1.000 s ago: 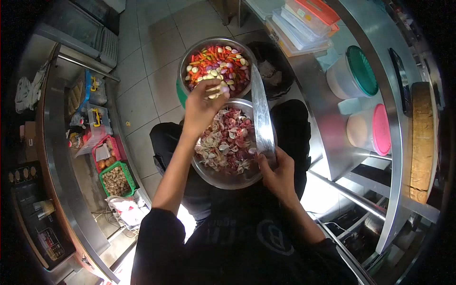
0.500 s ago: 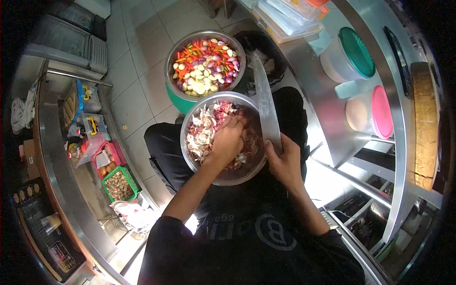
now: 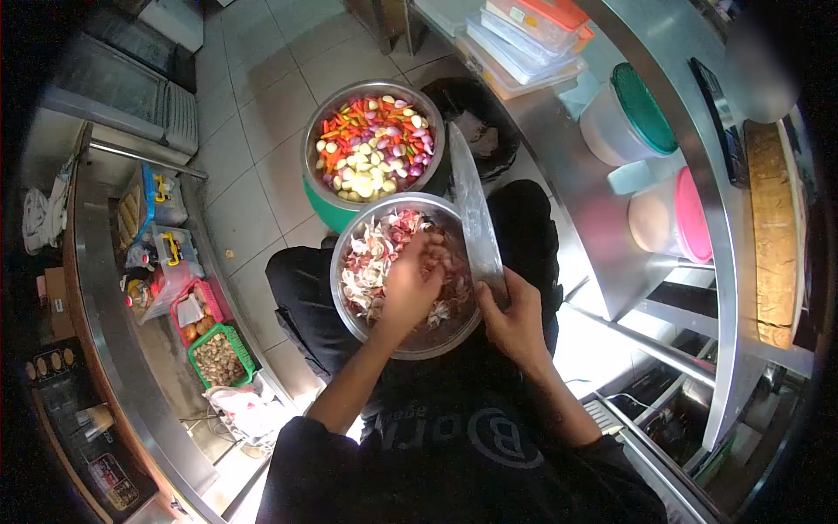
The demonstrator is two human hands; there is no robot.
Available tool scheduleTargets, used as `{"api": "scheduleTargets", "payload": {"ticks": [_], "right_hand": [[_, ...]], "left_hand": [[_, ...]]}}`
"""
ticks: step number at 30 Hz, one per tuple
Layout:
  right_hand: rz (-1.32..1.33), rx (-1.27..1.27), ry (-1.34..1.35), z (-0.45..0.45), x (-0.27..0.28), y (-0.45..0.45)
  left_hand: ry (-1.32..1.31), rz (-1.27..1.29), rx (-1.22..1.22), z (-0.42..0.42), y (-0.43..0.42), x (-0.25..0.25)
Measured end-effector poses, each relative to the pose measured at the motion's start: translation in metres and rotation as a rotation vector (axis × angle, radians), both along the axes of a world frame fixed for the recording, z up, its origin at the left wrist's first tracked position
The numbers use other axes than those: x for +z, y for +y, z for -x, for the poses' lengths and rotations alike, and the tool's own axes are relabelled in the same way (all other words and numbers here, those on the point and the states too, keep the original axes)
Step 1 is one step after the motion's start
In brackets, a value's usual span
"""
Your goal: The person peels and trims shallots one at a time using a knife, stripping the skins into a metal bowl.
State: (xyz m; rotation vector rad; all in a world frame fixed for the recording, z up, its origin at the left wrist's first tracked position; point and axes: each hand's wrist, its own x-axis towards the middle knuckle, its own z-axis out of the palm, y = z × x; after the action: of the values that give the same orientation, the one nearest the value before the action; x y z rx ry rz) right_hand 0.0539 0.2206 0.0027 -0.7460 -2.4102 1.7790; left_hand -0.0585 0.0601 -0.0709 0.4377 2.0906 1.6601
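A metal bowl (image 3: 349,323) of garlic and reddish peels rests on the lap. My left hand (image 3: 417,281) reaches down into it, fingers bent among the peels; whether they hold a piece is hidden. At the bowl's right side, my right hand (image 3: 513,316) is closed on a wide knife (image 3: 476,218), its blade pointing up and away along the rim. Just beyond stands a larger metal bowl (image 3: 312,131) with red and orange chilies, shallots and peeled garlic, above something green (image 3: 327,210).
A black bag (image 3: 484,113) lies right of the large bowl. On the right metal shelf are stacked containers (image 3: 524,52), a green-lidded tub (image 3: 611,127) and a pink-lidded tub (image 3: 659,218). Green (image 3: 220,356) and pink baskets (image 3: 194,310) sit on the left shelf.
My left hand has come down from above the large bowl into the peels. More peeled garlic shows in the large bowl. My right hand still holds the knife.
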Motion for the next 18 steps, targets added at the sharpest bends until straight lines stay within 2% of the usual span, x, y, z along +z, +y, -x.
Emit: {"api": "scheduleTargets", "payload": {"ticks": [1,3,4,7,8,9,11,12,13,15,18], "right_hand": [[0.020,-0.003,-0.001,0.002,0.000,-0.001],[0.018,0.043,-0.018,0.003,-0.003,-0.004],[0.014,0.093,-0.032,0.003,-0.005,-0.006],[0.023,0.154,0.062,0.007,-0.011,-0.018],[0.024,0.158,0.060,0.008,-0.013,-0.019],[0.005,0.165,0.072,0.009,-0.014,-0.019],[-0.009,0.173,0.064,0.008,-0.013,-0.019],[-0.006,0.156,0.036,0.008,-0.007,-0.016],[-0.005,0.140,0.013,0.008,-0.003,-0.014],[-0.040,0.138,-0.047,0.004,-0.009,-0.009],[-0.040,0.089,-0.005,0.004,-0.007,-0.008]], "left_hand": [[-0.001,0.002,-0.003,-0.002,-0.008,0.007],[-0.289,-0.258,0.161,-0.010,-0.026,0.017],[-0.395,-0.310,0.194,-0.013,-0.031,0.031],[-0.380,-0.309,0.333,-0.025,-0.043,0.015],[-0.286,-0.196,0.309,-0.026,-0.050,0.010],[-0.292,-0.196,0.313,-0.025,-0.052,0.014],[-0.139,0.055,0.223,-0.026,-0.057,0.022],[0.023,0.170,0.204,-0.025,-0.056,0.030],[0.016,0.171,0.208,-0.027,-0.059,0.027],[0.275,0.357,0.186,-0.026,-0.062,0.020],[0.235,0.438,0.120,-0.024,-0.067,0.021]]}}
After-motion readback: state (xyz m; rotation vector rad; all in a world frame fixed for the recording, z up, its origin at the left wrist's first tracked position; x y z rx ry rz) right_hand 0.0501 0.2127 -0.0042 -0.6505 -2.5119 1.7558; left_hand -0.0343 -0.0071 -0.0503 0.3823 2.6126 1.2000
